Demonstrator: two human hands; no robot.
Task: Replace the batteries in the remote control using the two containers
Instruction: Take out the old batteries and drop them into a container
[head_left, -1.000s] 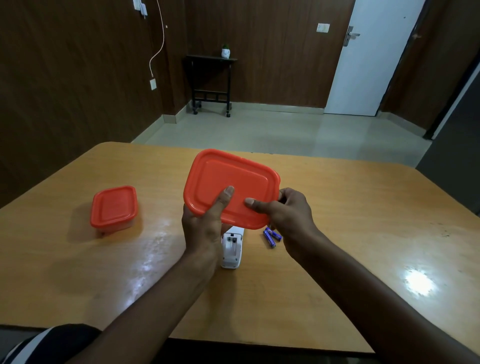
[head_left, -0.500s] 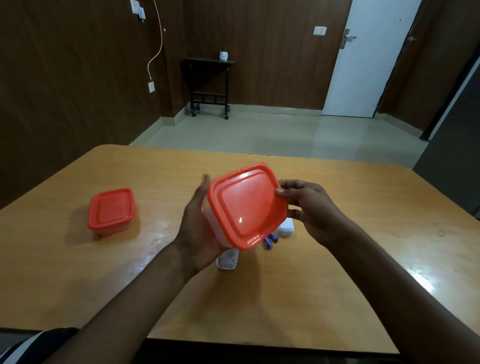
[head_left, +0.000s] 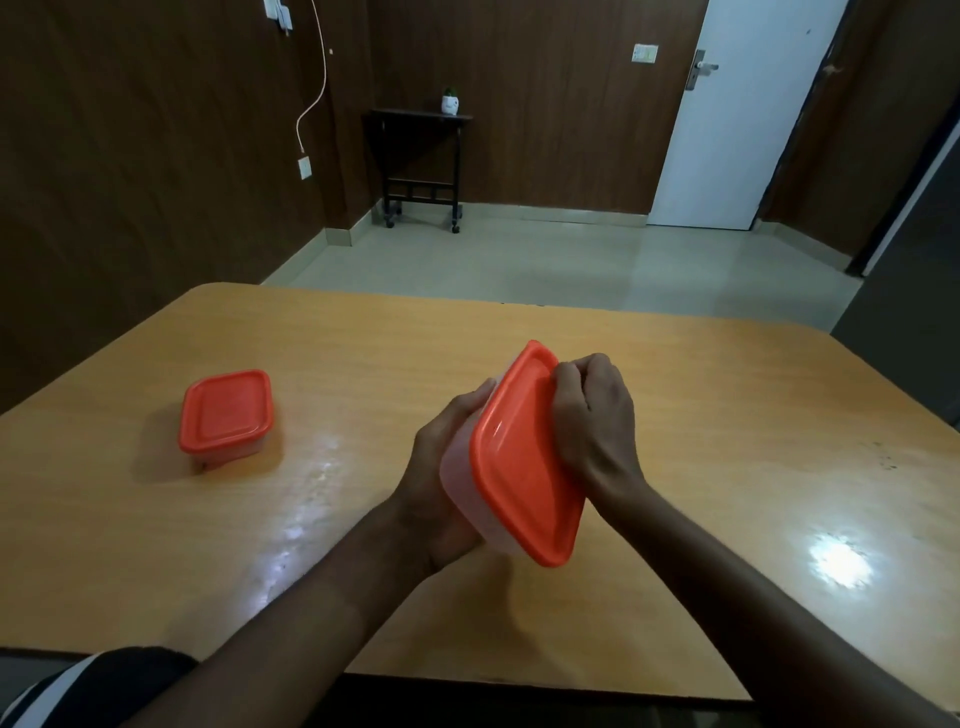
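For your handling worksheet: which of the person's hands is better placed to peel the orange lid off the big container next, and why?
The right hand. Its fingers curl over the top edge of the orange lid, while the left hand grips the big container from behind, steadying it tilted above the table.

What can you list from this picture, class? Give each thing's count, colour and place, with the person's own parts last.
Large translucent plastic container with orange lid: one, orange lid, held tilted above the table, centre.
Small plastic container with orange lid: one, orange, lid on, on the table, left.
Wooden table: one, light brown, foreground.
Black side table: one, against the far wall.
Small white pot with plant: one, on the side table.
White door: one, far right wall.
White cable: one, hanging on the left wall.
Left hand: one, grips the large container's body.
Right hand: one, fingers curled over the lid's far edge.
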